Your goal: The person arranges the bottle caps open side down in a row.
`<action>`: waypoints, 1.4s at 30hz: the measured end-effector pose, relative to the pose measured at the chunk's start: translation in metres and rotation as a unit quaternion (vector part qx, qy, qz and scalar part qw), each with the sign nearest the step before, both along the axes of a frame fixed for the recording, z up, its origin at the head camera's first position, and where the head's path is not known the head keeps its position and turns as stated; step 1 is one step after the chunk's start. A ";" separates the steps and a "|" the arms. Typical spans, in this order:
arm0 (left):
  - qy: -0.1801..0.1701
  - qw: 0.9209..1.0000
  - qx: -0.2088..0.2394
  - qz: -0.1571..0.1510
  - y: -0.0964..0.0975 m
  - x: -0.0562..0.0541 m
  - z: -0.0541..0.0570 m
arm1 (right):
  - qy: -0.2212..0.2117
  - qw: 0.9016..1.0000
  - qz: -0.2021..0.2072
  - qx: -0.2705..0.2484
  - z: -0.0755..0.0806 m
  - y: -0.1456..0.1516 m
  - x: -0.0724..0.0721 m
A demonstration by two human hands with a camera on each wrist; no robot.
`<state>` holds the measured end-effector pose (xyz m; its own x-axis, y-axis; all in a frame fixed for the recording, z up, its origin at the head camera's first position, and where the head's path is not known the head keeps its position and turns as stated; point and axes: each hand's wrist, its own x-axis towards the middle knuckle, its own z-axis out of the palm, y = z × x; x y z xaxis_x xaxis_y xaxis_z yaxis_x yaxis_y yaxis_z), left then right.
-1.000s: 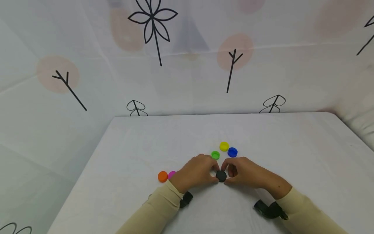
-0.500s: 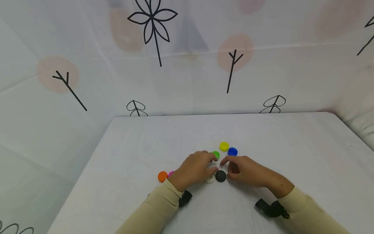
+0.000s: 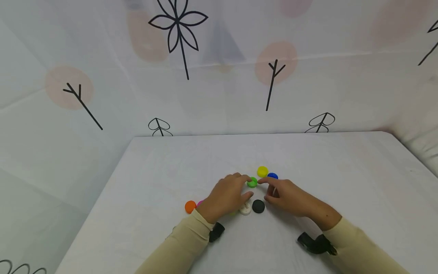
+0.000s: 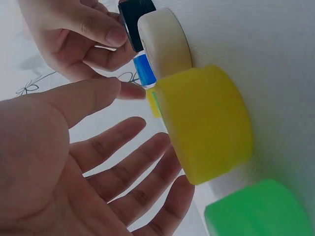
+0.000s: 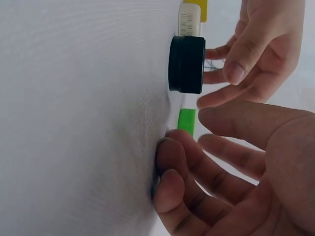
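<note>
Several coloured bottle caps lie on the white table. In the head view my left hand [image 3: 224,197] is spread above the row, its index fingertip at the far green cap [image 3: 252,183]. On that cap's other side is the index fingertip of my right hand [image 3: 291,197]; contact is unclear. My right fingers are loosely bent and hold nothing. Between the hands, nearer me, sit a black cap [image 3: 258,206] and a cream cap [image 3: 245,209]. The left wrist view shows a yellow cap [image 4: 206,123] and another green cap [image 4: 258,211] beside my left palm, mostly hidden from the head view.
Behind the far green cap are a yellow cap [image 3: 262,171] and a blue cap [image 3: 272,176]. An orange cap [image 3: 190,207] and a partly covered pink cap [image 3: 200,204] lie left of my left hand. A patterned cloth [image 3: 219,95] hangs behind the table.
Both hands have let go of the black cap and moved away from me to the far green cap. The black cap stays in place, and the cream cap has come into sight.
</note>
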<state>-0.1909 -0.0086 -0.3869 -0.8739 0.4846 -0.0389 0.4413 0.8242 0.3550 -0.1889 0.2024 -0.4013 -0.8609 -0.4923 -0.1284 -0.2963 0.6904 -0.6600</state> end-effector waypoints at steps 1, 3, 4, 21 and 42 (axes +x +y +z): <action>-0.004 1.000 -0.001 0.002 0.000 -0.001 0.000 | 0.000 1.000 -0.003 0.001 0.001 -0.001 -0.001; -0.010 1.000 -0.005 0.005 0.000 -0.002 0.001 | 0.003 1.000 -0.007 0.005 0.002 -0.002 -0.004; -0.012 1.000 -0.006 0.005 0.000 -0.002 0.001 | 0.007 1.000 -0.007 0.008 0.003 -0.003 -0.005; -0.023 0.998 -0.049 -0.006 0.002 -0.004 -0.001 | -0.031 0.999 -0.015 0.024 0.001 -0.014 -0.023; -0.020 0.997 -0.075 -0.022 0.002 -0.001 -0.004 | 0.017 0.997 -0.063 0.048 -0.006 -0.020 -0.023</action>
<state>-0.1922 -0.0064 -0.3909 -0.8479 0.5091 -0.1480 0.4665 0.8490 0.2481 -0.2117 0.1823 -0.4078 -0.9197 -0.3669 -0.1395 -0.2243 0.7829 -0.5803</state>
